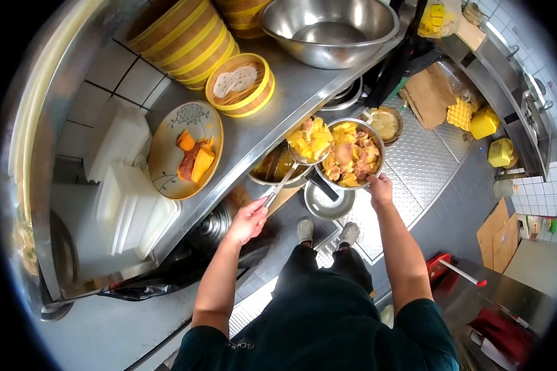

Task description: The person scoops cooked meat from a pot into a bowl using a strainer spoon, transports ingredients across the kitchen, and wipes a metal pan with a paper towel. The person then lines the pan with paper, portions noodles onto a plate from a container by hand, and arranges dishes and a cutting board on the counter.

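My left hand (247,222) is wrapped round the handle of a metal ladle (284,180). Its bowl, heaped with yellow pieces of food (310,141), is at the left rim of a steel pan. My right hand (380,188) grips the near right rim of that steel pan (382,154), which is full of yellow and brownish pieces, apparently cut meat (349,156). A black handle (322,184) extends from the pan's lower left. Below the ladle, partly hidden, is a larger pot (267,180) with dark, yellowish contents.
On the steel shelf (254,133) at left stand an oval plate (161,154) with orange and reddish pieces, bamboo steamers (263,102) and a large steel basin (365,46). A metal pan (330,209) sits lower down, near my feet. Flattened cardboard (428,96) lies farther off.
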`<action>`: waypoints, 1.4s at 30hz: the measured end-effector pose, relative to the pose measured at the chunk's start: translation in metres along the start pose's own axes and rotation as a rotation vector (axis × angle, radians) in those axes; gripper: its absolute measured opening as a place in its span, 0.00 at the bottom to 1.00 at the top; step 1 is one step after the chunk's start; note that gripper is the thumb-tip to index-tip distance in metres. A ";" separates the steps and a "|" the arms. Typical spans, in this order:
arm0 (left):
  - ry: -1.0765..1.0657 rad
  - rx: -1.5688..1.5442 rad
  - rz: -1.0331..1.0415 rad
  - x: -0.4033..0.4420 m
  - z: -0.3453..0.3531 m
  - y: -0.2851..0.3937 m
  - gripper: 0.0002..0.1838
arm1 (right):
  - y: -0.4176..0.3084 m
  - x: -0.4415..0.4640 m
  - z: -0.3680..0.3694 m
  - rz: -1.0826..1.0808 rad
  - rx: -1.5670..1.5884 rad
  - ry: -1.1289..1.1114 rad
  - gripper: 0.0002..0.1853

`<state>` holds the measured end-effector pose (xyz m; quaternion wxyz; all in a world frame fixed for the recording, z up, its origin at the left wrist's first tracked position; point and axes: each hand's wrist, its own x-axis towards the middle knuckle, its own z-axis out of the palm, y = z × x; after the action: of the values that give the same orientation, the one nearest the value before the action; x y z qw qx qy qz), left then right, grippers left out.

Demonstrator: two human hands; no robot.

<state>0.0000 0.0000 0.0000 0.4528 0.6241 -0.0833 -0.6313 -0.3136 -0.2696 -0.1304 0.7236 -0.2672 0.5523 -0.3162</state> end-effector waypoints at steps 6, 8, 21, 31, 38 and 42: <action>0.088 0.632 0.354 0.011 0.044 -0.002 0.25 | -0.009 -0.010 -0.002 -0.032 0.038 0.033 0.11; 0.182 0.951 0.563 0.012 0.060 0.001 0.26 | -0.013 -0.011 -0.005 -0.044 0.025 0.062 0.11; 0.325 1.757 0.897 0.031 0.151 -0.052 0.40 | -0.025 -0.019 -0.024 -0.103 0.015 0.027 0.13; 0.306 1.478 0.925 0.014 0.145 -0.025 0.33 | -0.031 -0.035 -0.036 -0.017 0.162 0.048 0.12; 0.272 1.354 1.004 0.009 0.137 -0.021 0.32 | -0.020 -0.032 -0.046 -0.039 0.150 0.020 0.12; 0.273 1.317 0.979 0.004 0.135 -0.017 0.31 | -0.014 -0.028 -0.053 -0.054 0.113 0.004 0.11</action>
<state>-0.1237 -0.0546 0.0140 0.2243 0.7257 -0.6421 -0.1039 -0.3722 -0.2599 -0.1160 0.7276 -0.2401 0.5278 -0.3666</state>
